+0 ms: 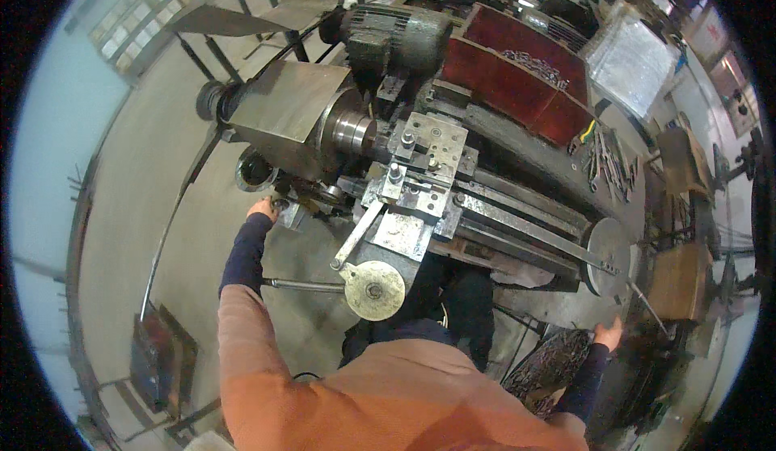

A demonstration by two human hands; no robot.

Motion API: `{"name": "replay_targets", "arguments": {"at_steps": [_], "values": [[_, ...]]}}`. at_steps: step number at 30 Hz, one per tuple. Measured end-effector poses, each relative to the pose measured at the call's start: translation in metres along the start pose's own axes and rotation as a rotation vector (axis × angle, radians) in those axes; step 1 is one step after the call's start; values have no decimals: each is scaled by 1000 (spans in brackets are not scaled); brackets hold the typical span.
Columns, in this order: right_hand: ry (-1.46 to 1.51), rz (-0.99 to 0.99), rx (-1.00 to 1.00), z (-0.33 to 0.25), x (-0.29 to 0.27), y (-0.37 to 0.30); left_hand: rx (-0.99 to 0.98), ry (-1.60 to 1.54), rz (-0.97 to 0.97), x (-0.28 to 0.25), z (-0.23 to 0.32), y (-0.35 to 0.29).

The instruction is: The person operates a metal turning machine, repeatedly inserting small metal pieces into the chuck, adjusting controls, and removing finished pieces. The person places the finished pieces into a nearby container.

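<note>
A small metal lathe fills the middle, with a shiny round spindle nose on its grey headstock. My left hand is below the headstock, fingers curled at a small dark part beside a metal block; what they grip is too small to make out. Right of the spindle sits the tool slide with bolted clamps, a flat lever and a round pale disc below it. At the lower right, my right hand is closed beside the metal tray; anything inside it is hidden.
A red bin of small metal parts stands behind the bed, near an electric motor. Wrenches lie to its right. A long bar reaches a round plate. Dark metal shavings are heaped left of my right forearm.
</note>
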State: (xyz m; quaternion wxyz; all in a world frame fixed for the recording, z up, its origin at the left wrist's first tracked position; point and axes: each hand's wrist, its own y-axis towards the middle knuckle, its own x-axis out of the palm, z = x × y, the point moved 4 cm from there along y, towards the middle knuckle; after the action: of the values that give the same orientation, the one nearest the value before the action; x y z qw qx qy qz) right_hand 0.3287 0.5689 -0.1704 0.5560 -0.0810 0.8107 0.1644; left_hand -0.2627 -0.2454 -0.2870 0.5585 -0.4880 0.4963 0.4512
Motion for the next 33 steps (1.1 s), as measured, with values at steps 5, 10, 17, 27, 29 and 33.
{"name": "replay_targets", "arguments": {"at_steps": [5, 10, 17, 27, 29, 33], "values": [[-171, -57, 123, 9, -15, -58, -134, -36, -144, 6, 52, 15], [55, -70, -88, -26, -2, -21, -389, -217, -326, 127, 11, 43], [115, 43, -396, -151, -71, 14, 9, 33, -216, 41, 23, 25], [597, -406, -1240, -520, -75, -66, -3, -172, 21, -98, -9, -30], [577, -484, -1383, -578, -54, -97, 15, -167, 292, -164, -44, -47], [320, -735, -1425, -655, -14, -160, -200, 52, 513, -230, -185, -98]]}}
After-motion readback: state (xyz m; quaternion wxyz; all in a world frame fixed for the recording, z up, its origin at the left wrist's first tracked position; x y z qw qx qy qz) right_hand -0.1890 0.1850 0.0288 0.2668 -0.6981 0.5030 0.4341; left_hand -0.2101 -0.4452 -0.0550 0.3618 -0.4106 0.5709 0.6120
